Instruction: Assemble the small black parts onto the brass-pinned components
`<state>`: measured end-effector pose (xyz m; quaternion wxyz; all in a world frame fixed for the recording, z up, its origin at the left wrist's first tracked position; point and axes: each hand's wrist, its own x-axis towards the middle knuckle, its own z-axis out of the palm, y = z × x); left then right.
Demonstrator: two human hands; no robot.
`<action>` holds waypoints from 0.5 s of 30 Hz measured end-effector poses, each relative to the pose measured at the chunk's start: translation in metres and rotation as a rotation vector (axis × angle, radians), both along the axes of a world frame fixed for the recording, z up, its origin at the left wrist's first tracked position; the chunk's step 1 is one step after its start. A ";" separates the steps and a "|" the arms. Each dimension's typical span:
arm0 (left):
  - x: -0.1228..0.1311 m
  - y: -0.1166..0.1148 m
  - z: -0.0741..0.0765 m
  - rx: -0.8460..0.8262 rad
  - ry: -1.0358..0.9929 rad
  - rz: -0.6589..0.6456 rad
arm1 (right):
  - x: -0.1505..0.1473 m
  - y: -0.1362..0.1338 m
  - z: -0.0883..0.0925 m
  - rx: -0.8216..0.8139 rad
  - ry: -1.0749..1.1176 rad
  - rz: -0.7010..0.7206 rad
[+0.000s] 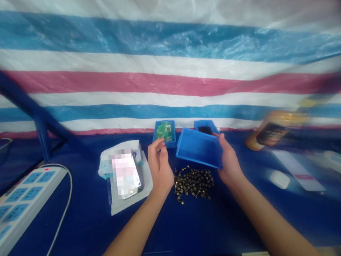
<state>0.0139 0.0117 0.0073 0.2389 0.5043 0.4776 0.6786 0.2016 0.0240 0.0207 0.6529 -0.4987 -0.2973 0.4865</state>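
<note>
Currently, a tilted blue plastic bin (198,147) is gripped at its edge by the right hand (229,162), while the left hand (160,170) is held empty, its fingers (157,147) loosely curled, just beside a blue bin of green circuit boards (163,133). A pile of small metal fittings (193,183) is spread on the dark blue surface (78,239) between both hands.

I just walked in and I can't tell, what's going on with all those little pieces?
A person is holding a tilted blue plastic bin in their right hand, next to a pile of small metal parts. Their left hand is right by a small blue bin of green circuit boards.
</note>
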 end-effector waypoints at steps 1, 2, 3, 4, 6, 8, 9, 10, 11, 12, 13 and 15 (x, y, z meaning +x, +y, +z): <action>0.000 -0.001 0.001 -0.034 0.010 -0.012 | 0.001 0.001 0.000 -0.033 0.104 0.019; 0.001 -0.002 0.001 -0.064 0.021 -0.036 | 0.001 0.001 0.000 -0.047 0.177 0.031; 0.001 -0.002 0.002 -0.090 0.034 -0.063 | 0.002 0.000 0.000 -0.049 0.219 0.036; 0.002 -0.002 0.002 -0.116 0.049 -0.091 | 0.001 0.000 0.000 -0.048 0.237 0.042; 0.003 -0.002 0.002 -0.161 0.076 -0.130 | 0.000 -0.002 0.000 -0.050 0.236 0.057; 0.004 -0.002 0.002 -0.197 0.081 -0.170 | -0.003 -0.003 0.000 -0.051 0.220 0.072; 0.005 -0.002 0.002 -0.214 0.076 -0.199 | -0.005 -0.004 0.000 -0.052 0.209 0.070; 0.006 -0.002 0.002 -0.231 0.070 -0.234 | -0.007 -0.004 -0.001 -0.056 0.197 0.062; 0.006 -0.002 0.002 -0.247 0.064 -0.270 | -0.009 -0.004 -0.002 -0.068 0.186 0.055; 0.007 -0.002 0.002 -0.259 0.061 -0.307 | -0.011 -0.005 -0.002 -0.086 0.178 0.053; 0.008 -0.002 0.001 -0.267 0.063 -0.342 | -0.013 -0.005 -0.002 -0.105 0.174 0.056; 0.009 -0.003 0.001 -0.277 0.079 -0.403 | -0.017 -0.006 -0.002 -0.132 0.174 0.074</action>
